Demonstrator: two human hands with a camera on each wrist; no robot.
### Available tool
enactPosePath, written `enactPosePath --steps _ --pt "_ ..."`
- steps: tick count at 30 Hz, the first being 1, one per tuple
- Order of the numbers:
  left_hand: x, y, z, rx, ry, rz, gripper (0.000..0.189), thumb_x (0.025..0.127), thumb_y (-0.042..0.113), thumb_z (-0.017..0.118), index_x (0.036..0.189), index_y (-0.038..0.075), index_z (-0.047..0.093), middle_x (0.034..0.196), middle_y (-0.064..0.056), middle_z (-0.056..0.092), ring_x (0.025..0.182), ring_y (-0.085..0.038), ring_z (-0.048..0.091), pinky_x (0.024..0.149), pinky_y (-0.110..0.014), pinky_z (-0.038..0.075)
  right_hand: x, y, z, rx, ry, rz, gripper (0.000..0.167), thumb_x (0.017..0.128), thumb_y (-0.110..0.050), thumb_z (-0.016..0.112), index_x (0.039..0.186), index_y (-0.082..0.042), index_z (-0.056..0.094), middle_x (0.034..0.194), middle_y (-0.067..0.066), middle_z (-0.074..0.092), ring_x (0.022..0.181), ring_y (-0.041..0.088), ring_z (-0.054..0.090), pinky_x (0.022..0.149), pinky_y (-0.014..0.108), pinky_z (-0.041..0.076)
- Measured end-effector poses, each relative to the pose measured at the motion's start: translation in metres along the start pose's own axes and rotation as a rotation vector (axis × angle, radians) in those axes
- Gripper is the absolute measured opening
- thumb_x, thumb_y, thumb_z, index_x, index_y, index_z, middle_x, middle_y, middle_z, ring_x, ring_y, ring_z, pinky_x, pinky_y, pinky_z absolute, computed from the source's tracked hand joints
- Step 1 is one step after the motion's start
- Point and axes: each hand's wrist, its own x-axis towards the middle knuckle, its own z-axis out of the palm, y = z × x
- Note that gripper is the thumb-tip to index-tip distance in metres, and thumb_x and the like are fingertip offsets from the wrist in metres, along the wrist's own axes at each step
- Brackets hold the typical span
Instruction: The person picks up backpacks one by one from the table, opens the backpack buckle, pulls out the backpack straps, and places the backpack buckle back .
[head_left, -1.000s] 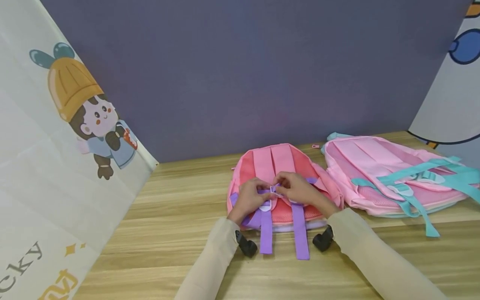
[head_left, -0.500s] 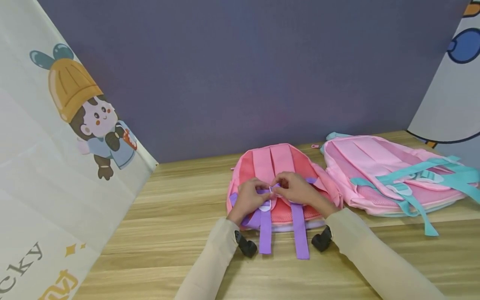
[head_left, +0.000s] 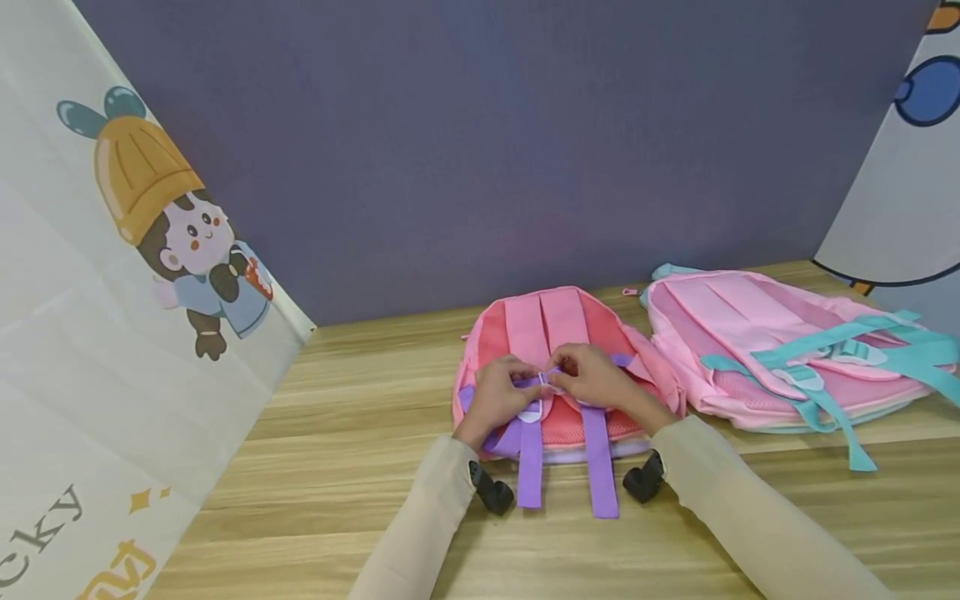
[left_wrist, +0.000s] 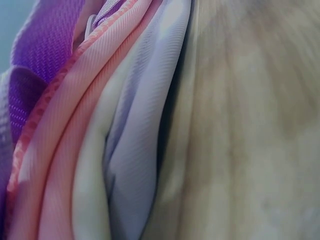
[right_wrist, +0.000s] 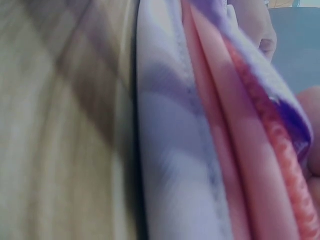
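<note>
A coral-pink backpack (head_left: 566, 321) lies on the table with its shoulder-strap side up. Over its middle, both hands meet at a small white buckle (head_left: 545, 381) on purple webbing. My left hand (head_left: 497, 398) pinches the buckle's left side between thumb and fingers. From the other side, my right hand (head_left: 594, 379) pinches the webbing close to the buckle. Two purple strap ends (head_left: 530, 471) hang down over the backpack's lower edge onto the table. In the left wrist view, purple webbing (left_wrist: 47, 42) runs along the backpack's edge; the right wrist view shows blurred fingers (right_wrist: 311, 107) beside the webbing.
To the right lies a light pink backpack (head_left: 738, 312) with turquoise straps (head_left: 825, 342), touching the first one. A dark panel (head_left: 480, 158) rises behind the wooden table (head_left: 360, 467). A printed white wall panel (head_left: 75, 350) stands at the left.
Both hands stay at the buckle, with only slight finger movement there. The backpacks have not moved.
</note>
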Motion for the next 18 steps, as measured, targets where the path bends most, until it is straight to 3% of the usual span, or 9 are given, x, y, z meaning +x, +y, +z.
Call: enactPosePath --steps 9,18 --pt "-0.0005 -0.0005 -0.0004 -0.01 0.008 0.042 0.025 0.073 0.023 0.081 0.094 0.01 0.077 0.084 -0.002 0.069 0.076 -0.011 0.06 0.069 -0.02 0.041 -0.0002 0.0022 0.0002 -0.019 -0.006 0.027 0.007 0.085 0.0 0.06 0.081 -0.005 0.059 0.068 0.0 0.054 0.063 0.011 0.046 0.061 0.024 0.038" --pt "0.0002 -0.0013 0.0005 0.003 0.013 0.041 0.026 0.074 0.023 0.081 0.096 0.01 0.077 0.086 -0.002 0.069 0.077 -0.012 0.061 0.07 -0.021 0.041 -0.001 0.0027 -0.0016 0.006 -0.023 0.055 0.008 0.086 0.001 0.057 0.081 -0.005 0.056 0.071 0.001 0.053 0.067 0.012 0.047 0.065 0.026 0.039"
